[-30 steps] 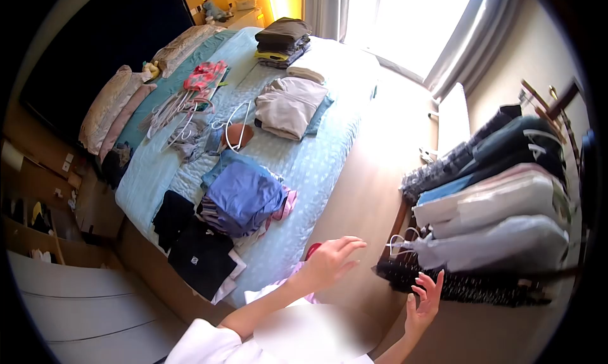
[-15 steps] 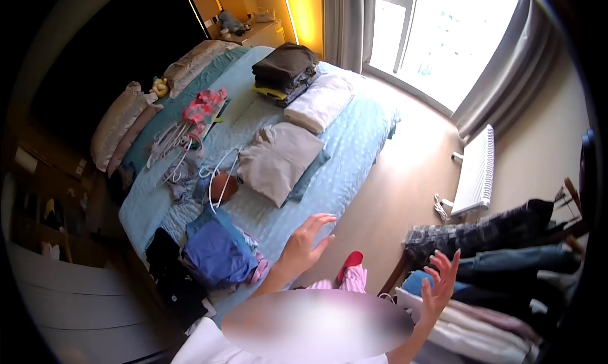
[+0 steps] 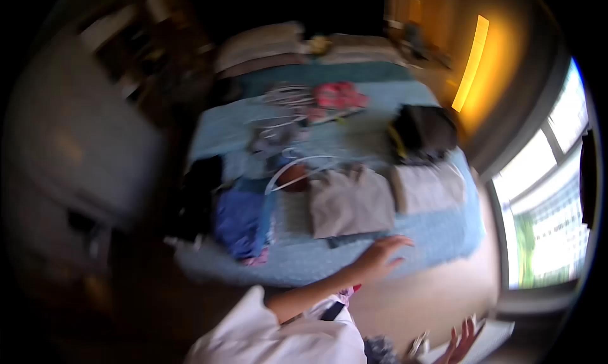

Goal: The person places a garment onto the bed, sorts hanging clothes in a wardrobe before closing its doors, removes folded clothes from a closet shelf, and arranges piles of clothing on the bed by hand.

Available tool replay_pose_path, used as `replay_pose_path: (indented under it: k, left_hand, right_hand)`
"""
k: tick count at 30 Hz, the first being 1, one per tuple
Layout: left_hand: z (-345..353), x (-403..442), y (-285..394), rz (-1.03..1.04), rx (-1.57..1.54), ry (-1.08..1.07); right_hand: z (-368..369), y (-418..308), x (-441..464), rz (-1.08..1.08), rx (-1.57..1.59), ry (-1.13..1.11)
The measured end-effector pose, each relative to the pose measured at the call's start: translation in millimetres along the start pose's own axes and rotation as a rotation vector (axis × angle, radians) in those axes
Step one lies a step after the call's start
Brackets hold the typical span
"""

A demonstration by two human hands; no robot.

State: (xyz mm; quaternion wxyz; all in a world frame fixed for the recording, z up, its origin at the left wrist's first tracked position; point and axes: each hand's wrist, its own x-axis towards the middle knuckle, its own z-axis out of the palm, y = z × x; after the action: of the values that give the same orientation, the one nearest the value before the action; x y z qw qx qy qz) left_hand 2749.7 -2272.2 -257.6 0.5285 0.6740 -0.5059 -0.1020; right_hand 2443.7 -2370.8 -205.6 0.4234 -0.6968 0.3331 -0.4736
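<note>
My left hand [image 3: 379, 259] is held out at the foot of the bed, fingers apart and nothing in it. Nearest to it lies a folded beige garment [image 3: 351, 202], on top of a darker blue-green piece. Low at the right edge of the floor area, my right hand [image 3: 461, 344] shows partly, its fingers spread and holding nothing. Behind that hand is the white radiator [image 3: 497, 337]. Left of the beige garment are a white hanger [image 3: 273, 184] and a folded blue garment [image 3: 239, 225]. The view is blurred by motion.
On the bed [image 3: 304, 263] are a folded white item [image 3: 430, 188], a dark clothes stack [image 3: 425, 133], a red patterned garment [image 3: 341, 95], a bundle of hangers [image 3: 288, 95] and black clothing [image 3: 199, 196]. Pillows [image 3: 259, 46] line the head. A window [image 3: 544, 218] is at right.
The view has swung to the right, so the bed now appears straight ahead and the clothes rack has mostly left view. Both hands stay open; the right one sits lower in the frame.
</note>
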Motion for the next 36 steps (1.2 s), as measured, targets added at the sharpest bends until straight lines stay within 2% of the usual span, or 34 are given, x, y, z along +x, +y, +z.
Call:
replay_pose_path:
  k: [1,4,6,7,9,10,12,19,20,21,25,31,36]
  left_hand:
    - [7.6,20.2,8.7,0.082,0.033,0.058]
    - [17.9,69.2,46.5,0.264,0.125,0.119]
    - [19.9,91.3,68.4,0.361,0.200,0.172]
    - [22.3,99.7,72.0,0.409,0.235,0.204]
    - [21.7,114.5,72.9,0.411,0.288,0.248]
    - [23.4,122.3,73.3,0.408,0.328,0.288]
    - [27.5,131.5,71.5,0.321,0.408,0.353]
    - [121.3,180.0,60.5,0.124,0.464,0.507]
    - [144.2,195.5,53.4,0.098,0.455,0.508]
    - [168.7,204.9,49.7,0.070,0.433,0.479]
    - [232.8,242.0,76.5,0.002,0.340,0.343]
    - [244.9,260.0,53.9,-0.235,0.487,0.525]
    - [264.3,268.0,16.5,-0.416,0.443,0.615]
  right_hand:
    - [-0.6,-2.8,16.7,-0.110,-0.057,0.015]
    - [-1.4,13.6,71.9,-0.171,-0.113,-0.104]
    - [14.8,-2.1,104.1,-0.109,-0.170,-0.053]
    - [8.4,13.7,126.2,-0.268,-0.379,-0.161]
    - [28.0,7.7,152.8,-0.084,-0.022,-0.183]
    - [29.9,13.4,169.3,-0.118,-0.073,-0.280]
    - [25.4,33.5,208.4,-0.176,-0.125,-0.424]
    - [-12.2,156.0,334.4,-0.152,0.088,-0.527]
    - [-20.3,163.4,351.5,-0.131,0.175,-0.520]
    - [-31.1,165.7,367.4,-0.170,0.132,-0.534]
    - [-69.5,169.0,424.4,-0.107,0.197,-0.610]
    - [-33.7,195.9,486.2,0.048,0.293,-0.760]
    - [-4.9,219.8,515.8,0.186,0.294,-0.897]
